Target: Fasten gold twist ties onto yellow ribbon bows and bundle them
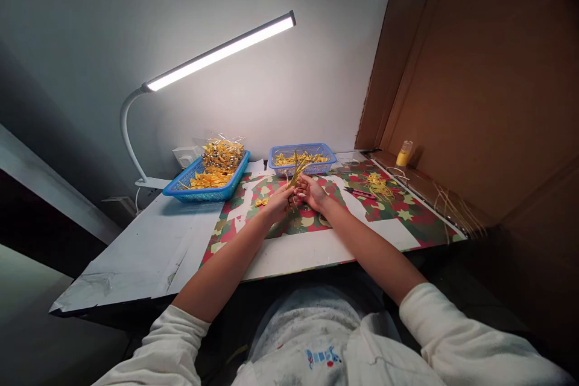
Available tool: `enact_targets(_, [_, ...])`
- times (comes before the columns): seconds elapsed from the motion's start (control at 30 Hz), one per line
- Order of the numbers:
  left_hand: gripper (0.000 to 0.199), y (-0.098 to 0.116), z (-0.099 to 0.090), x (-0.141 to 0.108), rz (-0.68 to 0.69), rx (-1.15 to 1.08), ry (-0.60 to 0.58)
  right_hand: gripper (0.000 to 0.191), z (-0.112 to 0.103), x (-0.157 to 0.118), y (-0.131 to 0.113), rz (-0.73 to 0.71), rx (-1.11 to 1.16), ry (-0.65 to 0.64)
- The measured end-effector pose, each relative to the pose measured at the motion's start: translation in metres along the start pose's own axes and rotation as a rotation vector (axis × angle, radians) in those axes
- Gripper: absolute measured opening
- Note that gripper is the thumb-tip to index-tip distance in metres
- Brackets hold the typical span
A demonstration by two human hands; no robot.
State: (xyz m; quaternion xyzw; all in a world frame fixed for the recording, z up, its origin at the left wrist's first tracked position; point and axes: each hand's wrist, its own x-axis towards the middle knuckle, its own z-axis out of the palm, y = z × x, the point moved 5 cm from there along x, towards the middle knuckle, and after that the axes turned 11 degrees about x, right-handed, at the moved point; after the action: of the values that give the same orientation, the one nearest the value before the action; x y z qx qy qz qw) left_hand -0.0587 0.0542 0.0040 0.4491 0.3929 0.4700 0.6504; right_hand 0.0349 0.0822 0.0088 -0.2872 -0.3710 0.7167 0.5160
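Note:
My left hand [279,202] is closed around a bundle of thin yellow-gold ribbon strips [296,174], whose ends stick up above the fingers and hang below them. Against the same bundle, my right hand [312,193] has its fingers bent and pressed together at the strips. What exactly its fingertips pinch is too small to make out. A small yellow bow [261,202] lies on the table just left of my left hand. Behind both hands stands a blue-violet basket [302,170] with many small yellow ribbon pieces in it.
A blue basket [203,194] with yellow bows and a clear bag stands at the left, by a lit lamp [221,51]. Right lie small pink-handled snips [360,193] and a yellow ribbon pile [379,186]. A small bottle [404,154] stands near the cardboard wall [479,84].

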Motion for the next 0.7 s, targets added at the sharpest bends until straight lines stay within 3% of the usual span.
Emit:
enact_targets(0.1, [0.017,0.004,-0.003,0.001,0.035,-0.036,0.023,0.027,0.0,-0.004,0.005,0.068,0.013,-0.003])
enact_targets(0.3, [0.015,-0.009,-0.005,0.005,0.058,0.158,0.023,0.031,0.009,-0.006,0.015,0.009,-0.083,-0.08])
enact_targets(0.5, [0.017,-0.014,0.006,0.002,0.032,0.217,-0.067,0.037,0.002,0.003,0.018,-0.091,0.002,0.161])
enact_targets(0.6, [0.016,-0.011,0.008,0.001,-0.006,0.114,-0.104,0.041,-0.002,0.006,0.015,-0.14,0.063,0.195])
enact_targets(0.7, [0.01,-0.012,0.005,0.0,-0.129,0.028,-0.142,0.044,-0.004,0.006,0.011,-0.102,0.087,0.184])
